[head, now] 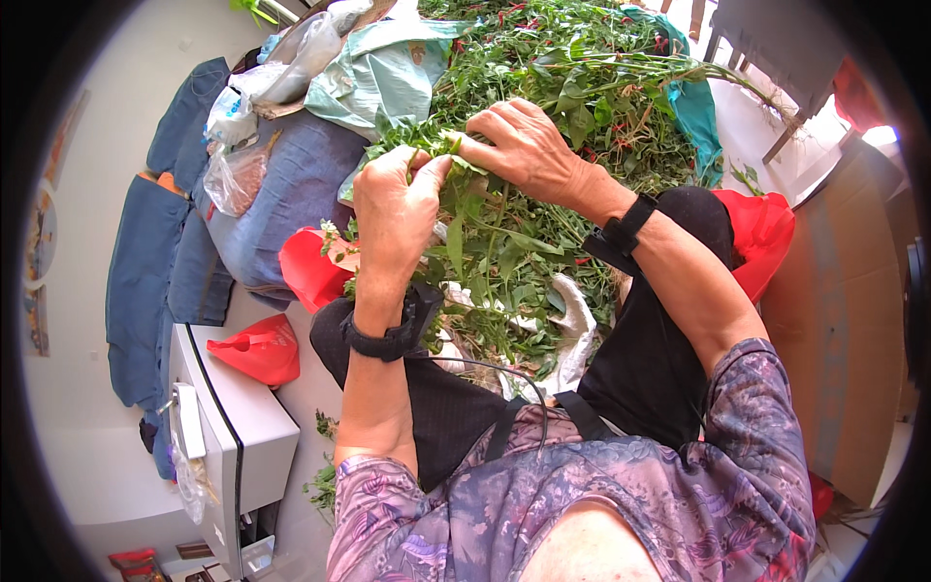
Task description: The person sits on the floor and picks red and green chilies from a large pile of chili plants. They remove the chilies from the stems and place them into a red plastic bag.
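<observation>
Both of my hands are raised in front of me over a large heap of cut leafy green plants [494, 73], which has red bits mixed in. Thumb and fingers of my left hand [398, 200] pinch a leafy green sprig [418, 138]. Close beside it on the right, my right hand [520, 149] grips the stems of the same greens, its fingertips near my left thumb. Leafy stems hang below the hands towards my lap. Beyond my right hand, a long plant with pale roots [764, 98] lies across the heap.
A blue sofa [291, 182] with plastic bags [236, 174] stands at left, near a white cabinet [265, 429] with a red bag [262, 353] on top. Teal sheeting [694, 124] edges the heap. A large cardboard panel [836, 327] is at right. White material [574, 327] lies between my knees.
</observation>
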Demonstrator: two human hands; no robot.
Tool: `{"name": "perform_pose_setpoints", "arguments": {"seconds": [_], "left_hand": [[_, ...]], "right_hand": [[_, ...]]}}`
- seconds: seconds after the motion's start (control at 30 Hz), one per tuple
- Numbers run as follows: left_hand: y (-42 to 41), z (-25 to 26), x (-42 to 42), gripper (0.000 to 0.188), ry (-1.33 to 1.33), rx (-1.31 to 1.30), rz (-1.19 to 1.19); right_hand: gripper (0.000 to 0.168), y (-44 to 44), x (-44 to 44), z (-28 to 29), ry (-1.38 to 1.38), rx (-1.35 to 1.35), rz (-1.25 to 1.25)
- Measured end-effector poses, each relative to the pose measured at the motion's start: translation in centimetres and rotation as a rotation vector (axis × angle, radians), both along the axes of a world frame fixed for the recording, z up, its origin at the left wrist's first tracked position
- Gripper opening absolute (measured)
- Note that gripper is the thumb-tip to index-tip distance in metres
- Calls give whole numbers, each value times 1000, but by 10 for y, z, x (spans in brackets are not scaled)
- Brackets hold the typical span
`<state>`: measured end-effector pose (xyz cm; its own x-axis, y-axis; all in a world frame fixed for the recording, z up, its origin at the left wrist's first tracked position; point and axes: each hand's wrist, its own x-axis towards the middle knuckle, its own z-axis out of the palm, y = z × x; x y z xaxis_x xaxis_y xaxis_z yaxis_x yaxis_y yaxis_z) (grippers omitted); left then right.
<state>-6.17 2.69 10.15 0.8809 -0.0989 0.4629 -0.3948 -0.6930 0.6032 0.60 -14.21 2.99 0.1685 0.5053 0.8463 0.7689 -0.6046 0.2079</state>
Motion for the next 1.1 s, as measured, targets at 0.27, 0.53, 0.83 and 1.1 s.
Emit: {"name": "perform_pose_setpoints", "arguments": {"seconds": [0.27,0.53,0.83,1.1], "left_hand": [[19,1,14,6,456,-626,-104],[18,12,13,12,470,-590,-123],[-13,36,-1,22,471,-717,-399],[-113,49,-40,21,542,-389,-501]], "right_hand": [[22,-3,-6,0,75,-42,-15],[21,-4,0,-4,12,81,-26],[6,1,0,-18,69,130,10],[11,3,-5,-23,663,529,568]]}}
